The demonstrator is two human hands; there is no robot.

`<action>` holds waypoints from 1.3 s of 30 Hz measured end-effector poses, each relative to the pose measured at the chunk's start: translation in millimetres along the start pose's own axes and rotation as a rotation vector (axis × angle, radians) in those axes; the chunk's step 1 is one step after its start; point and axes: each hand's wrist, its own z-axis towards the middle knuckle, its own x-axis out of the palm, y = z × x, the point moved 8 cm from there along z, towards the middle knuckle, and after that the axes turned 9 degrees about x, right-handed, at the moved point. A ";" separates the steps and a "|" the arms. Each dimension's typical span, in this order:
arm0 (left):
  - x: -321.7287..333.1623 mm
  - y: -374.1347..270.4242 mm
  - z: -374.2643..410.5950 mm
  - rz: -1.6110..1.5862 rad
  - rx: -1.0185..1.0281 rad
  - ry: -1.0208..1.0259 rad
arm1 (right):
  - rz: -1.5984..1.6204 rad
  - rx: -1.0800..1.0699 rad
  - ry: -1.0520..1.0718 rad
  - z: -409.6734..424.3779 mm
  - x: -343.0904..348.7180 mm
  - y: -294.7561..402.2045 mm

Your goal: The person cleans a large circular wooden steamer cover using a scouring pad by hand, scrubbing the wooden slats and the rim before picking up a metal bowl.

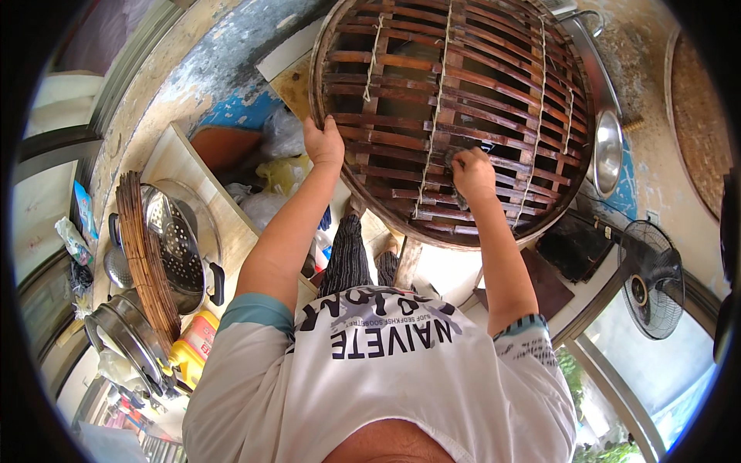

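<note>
A large round slatted bamboo rack (399, 138) lies before me, its dark wet-looking slats tied with pale cord and ringed by a wooden rim (315, 75). My left hand (324, 142) grips this rim at its near left side, fingers partly hidden. Over the lower right slats is my right hand (473, 173), closed on a dark grey scrubbing pad or cloth (459, 198) that presses against the bamboo. The exact kind of pad is unclear. Between the slats, a dark, shiny surface shows beneath.
At left stand a steel pot with a perforated insert (173, 231), a bundle of thin sticks (145, 254) and a yellow jug (194, 347). Plastic bags (283, 173) fill a space beside my left arm. Rightward are a steel bowl (608, 153), a fan (651, 280) and a woven tray (703, 116).
</note>
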 end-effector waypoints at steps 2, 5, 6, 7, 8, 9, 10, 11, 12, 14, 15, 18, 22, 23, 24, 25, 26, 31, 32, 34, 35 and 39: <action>-2.1 5.1 -3.1 -0.019 -0.051 -0.061 | 0.047 0.065 -0.022 -10.0 -10.6 -26.8; -1.7 9.7 -0.6 -0.021 0.042 -0.048 | 0.220 -0.112 -0.216 -16.7 -33.3 30.6; 2.5 8.3 0.4 -0.048 0.012 -0.022 | 0.242 -0.200 -0.228 -19.8 -29.3 47.7; 3.9 8.0 -0.3 -0.076 -0.019 0.003 | 0.241 -0.245 -0.168 -29.9 -19.3 55.3; 2.4 7.6 -3.0 -0.110 -0.018 0.070 | 0.234 -0.218 -0.159 -43.4 -8.8 43.5; 5.4 0.5 -9.9 -0.172 -0.043 0.205 | 0.218 -0.189 -0.152 -54.5 -1.7 22.6; 2.0 11.9 -13.1 -0.111 -0.029 0.189 | 0.192 -0.162 -0.151 -59.0 -3.9 7.3; 1.3 25.6 -18.8 -0.048 -0.019 0.181 | 0.200 -0.100 -0.113 -59.6 -9.9 -4.1; 7.2 23.9 -26.4 -0.090 -0.058 0.284 | 0.196 -0.064 -0.116 -58.1 -16.4 -13.0; 8.5 37.3 -31.0 -0.080 -0.094 0.330 | 0.247 -0.129 -0.165 -54.4 -23.0 -6.7; 8.9 40.5 -30.5 -0.070 -0.120 0.346 | 0.332 -0.147 -0.168 -49.0 -24.2 14.4; 7.5 26.2 -30.4 -0.057 -0.097 0.362 | 0.470 -0.330 -0.105 -42.4 -9.1 116.2; 9.7 18.2 -28.9 -0.178 -0.072 0.377 | 0.156 -0.482 0.140 -59.4 61.3 161.0; 9.9 17.9 -26.8 -0.188 -0.049 0.380 | 0.063 -0.495 0.200 -67.3 63.6 149.5; 8.6 20.7 -28.8 -0.201 -0.036 0.382 | 0.016 -0.455 0.212 -67.5 58.1 136.6; 6.5 18.9 -29.2 -0.162 -0.050 0.366 | -0.034 -0.421 0.212 -63.0 52.3 121.8; 4.4 17.3 -31.1 -0.124 -0.065 0.349 | -0.026 -0.378 0.217 -63.1 51.6 104.3; 8.1 15.6 -31.4 -0.163 -0.080 0.387 | 0.281 -0.507 0.065 -55.6 29.5 153.2; 10.2 12.7 -35.0 -0.159 -0.084 0.397 | 0.164 -0.519 0.111 -58.3 55.5 164.4; 6.1 10.5 -34.0 -0.148 -0.095 0.391 | -0.016 -0.428 0.285 -59.1 74.3 168.3; 5.9 9.4 -32.2 -0.128 -0.096 0.390 | -0.036 -0.404 0.361 -58.6 73.0 160.1; 2.2 18.6 -30.7 -0.005 -0.126 0.366 | -0.225 -0.278 0.602 -64.8 67.1 127.9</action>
